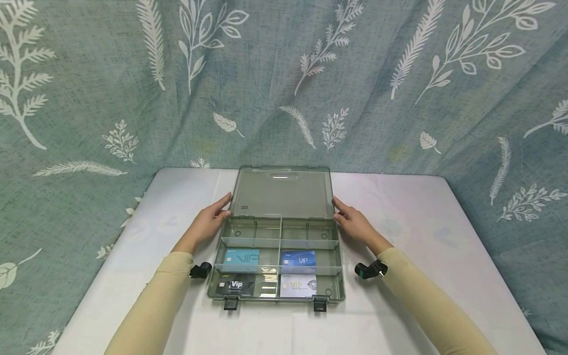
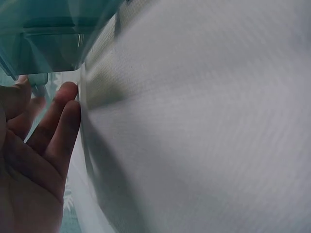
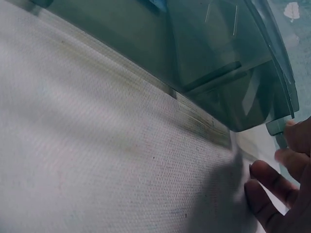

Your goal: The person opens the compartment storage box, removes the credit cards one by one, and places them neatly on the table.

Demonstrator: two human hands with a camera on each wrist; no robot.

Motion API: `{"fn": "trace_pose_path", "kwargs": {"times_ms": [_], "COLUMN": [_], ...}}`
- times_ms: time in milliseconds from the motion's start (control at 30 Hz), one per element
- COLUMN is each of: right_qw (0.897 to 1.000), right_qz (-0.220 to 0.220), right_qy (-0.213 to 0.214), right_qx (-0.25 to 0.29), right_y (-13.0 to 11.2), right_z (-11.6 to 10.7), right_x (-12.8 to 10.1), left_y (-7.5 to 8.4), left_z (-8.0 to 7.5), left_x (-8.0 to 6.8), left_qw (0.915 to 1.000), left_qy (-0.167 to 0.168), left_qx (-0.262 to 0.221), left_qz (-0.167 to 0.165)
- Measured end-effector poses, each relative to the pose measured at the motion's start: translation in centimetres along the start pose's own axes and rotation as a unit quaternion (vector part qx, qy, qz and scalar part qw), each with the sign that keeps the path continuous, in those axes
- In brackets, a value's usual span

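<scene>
Box (image 1: 276, 236) edges — hand (image 1: 207, 223) each side

Staged recording corner rather than a lived-in room, leaf-printed green curtain (image 1: 284, 74) hung as backdrop, table (image 1: 443, 246) with plain white cloth

Open box sitting mid-bench, hands on either side

The box (image 1: 276, 256) sits in the middle of the bench (image 1: 421, 236), lid (image 1: 281, 193) laid back behind the tray. Left hand (image 1: 209, 223) is at the lid's left edge, right hand (image 1: 355, 223) at its right edge. Four cards lie in the near compartments: two (image 1: 240, 258) (image 1: 299, 260) in the middle row, two (image 1: 236, 285) (image 1: 298, 286) in the front row. The back row is behind them.
</scene>
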State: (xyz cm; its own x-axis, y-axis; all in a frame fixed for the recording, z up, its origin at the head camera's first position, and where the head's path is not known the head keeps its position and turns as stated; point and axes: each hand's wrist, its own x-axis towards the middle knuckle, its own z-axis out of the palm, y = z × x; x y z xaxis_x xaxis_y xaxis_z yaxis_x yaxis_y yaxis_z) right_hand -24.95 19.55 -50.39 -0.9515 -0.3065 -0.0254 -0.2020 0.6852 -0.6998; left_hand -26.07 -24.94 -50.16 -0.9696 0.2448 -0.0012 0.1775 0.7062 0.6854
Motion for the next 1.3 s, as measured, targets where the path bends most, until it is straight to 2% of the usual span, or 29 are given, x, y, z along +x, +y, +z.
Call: {"fn": "trace_pose_path", "kwargs": {"times_ms": [333,467,700,1033,1300], "right_qw": [1.000,0.999,1.000,1.000,0.999], "right_qz": [0.005,0.016,0.011,0.000,-0.018], "right_qy": [-0.016,-0.020,-0.018,0.008,0.041], "right_qx": [-0.024,-0.024,-0.018,0.022,0.008], "right_y": [-0.1,0.0,0.0,-0.2,-0.1], "right_z": [-0.1,0.0,0.1,-0.2,-0.4], "right_x": [0.3,0.3,0.3,-0.7,-1.5], "left_y": [0.4,0.3,0.2,0.1,0.1], "left_z": [0.0,0.0,-0.1,-0.4,-0.6], "left_x": [-0.2,-0.2,-0.2,-0.6,-1.7], "left_qw": [0.9994,0.9992,0.9991,0.9994,0.9994], "left_qy": [-0.017,-0.022,-0.026,-0.030,-0.030], "left_qx": [-0.004,-0.004,-0.008,-0.003,0.008], "left_qz": [-0.029,-0.032,-0.032,-0.014,-0.015]}}
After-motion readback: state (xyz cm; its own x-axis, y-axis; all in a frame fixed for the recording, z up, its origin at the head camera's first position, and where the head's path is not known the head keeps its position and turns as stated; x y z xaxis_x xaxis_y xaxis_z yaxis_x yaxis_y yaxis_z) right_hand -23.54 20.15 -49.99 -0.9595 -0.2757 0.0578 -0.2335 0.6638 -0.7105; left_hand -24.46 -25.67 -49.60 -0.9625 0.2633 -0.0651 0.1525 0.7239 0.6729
